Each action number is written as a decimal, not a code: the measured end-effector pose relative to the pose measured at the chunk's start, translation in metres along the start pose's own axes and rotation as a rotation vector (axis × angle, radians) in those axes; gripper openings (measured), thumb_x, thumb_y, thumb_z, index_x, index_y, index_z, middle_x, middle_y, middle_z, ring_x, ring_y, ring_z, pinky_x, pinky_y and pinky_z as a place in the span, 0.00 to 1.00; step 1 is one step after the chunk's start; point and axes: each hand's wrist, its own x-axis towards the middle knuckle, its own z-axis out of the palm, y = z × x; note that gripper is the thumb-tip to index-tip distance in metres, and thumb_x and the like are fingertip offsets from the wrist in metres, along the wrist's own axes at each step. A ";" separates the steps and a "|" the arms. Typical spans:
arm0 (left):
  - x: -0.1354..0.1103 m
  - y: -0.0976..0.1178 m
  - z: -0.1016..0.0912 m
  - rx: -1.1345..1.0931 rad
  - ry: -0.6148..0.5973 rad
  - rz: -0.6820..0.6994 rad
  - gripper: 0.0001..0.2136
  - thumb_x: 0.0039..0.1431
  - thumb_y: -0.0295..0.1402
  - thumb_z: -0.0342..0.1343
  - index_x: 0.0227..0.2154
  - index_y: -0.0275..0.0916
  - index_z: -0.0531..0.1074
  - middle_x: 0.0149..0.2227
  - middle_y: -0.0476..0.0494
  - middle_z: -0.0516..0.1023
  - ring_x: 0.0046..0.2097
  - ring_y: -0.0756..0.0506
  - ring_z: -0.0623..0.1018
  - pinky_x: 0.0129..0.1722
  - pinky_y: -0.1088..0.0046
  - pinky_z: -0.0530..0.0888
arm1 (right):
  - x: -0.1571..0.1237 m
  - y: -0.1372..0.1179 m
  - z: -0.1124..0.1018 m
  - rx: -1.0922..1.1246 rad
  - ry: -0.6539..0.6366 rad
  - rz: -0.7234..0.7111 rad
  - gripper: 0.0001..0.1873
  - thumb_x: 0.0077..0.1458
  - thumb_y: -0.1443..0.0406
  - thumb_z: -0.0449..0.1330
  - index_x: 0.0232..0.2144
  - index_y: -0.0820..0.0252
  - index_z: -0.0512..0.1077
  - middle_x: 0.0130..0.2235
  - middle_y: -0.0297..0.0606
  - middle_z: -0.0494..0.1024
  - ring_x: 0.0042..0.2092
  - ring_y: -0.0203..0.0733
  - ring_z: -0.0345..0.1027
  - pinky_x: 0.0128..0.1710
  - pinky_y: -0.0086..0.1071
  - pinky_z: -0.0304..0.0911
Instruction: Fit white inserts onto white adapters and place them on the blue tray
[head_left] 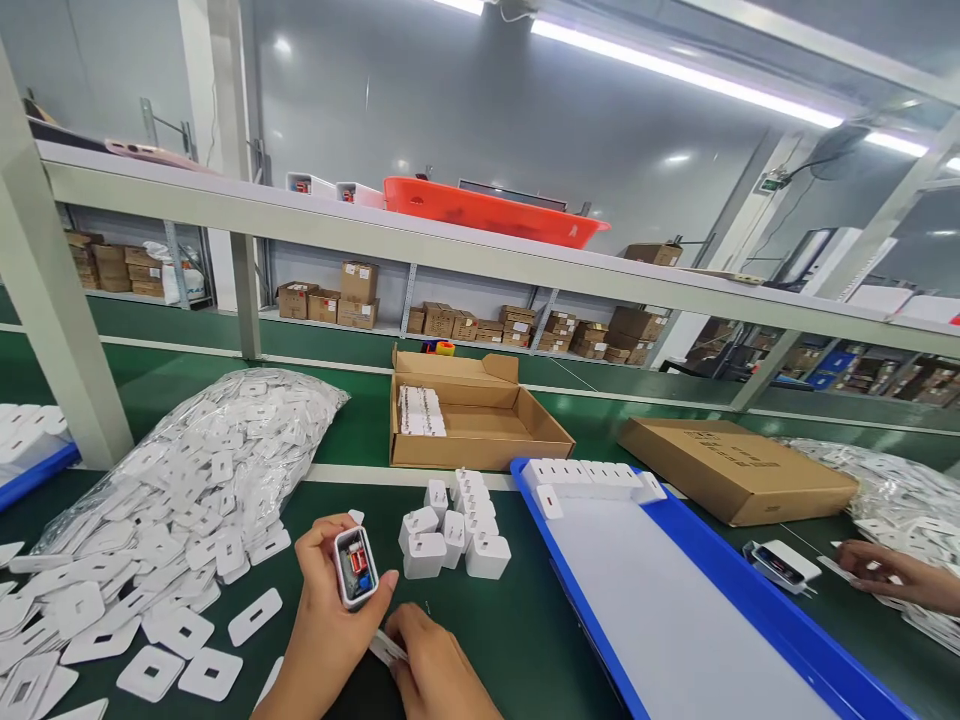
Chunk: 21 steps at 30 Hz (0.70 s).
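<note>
My left hand [324,620] is closed around a white charger housing [355,568]. Its open face is turned up and shows red and blue electronic parts inside. Close beside it, my right hand [442,665] pinches a flat white cover plate [385,647], partly hidden by the fingers. A cluster of white charger housings [424,555] stands on the green table just beyond my hands. To the left, loose white cover plates [150,672] spill from a clear plastic bag [292,400].
An open cardboard box [495,455] holds white parts at its left end. A blue-rimmed tray [600,620] has a row of white chargers at its far end. A closed carton [735,470] lies beyond it. At right, another person's hand [892,575] holds a white plate. A shelf beam [450,245] crosses above.
</note>
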 end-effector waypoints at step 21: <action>-0.044 0.007 0.015 0.313 -0.398 0.535 0.16 0.57 0.21 0.42 0.46 0.44 0.61 0.48 0.35 0.65 0.53 0.32 0.67 0.53 0.39 0.64 | -0.035 -0.016 -0.066 0.882 -0.185 0.325 0.09 0.48 0.63 0.55 0.20 0.61 0.64 0.18 0.28 0.61 0.22 0.29 0.53 0.22 0.24 0.48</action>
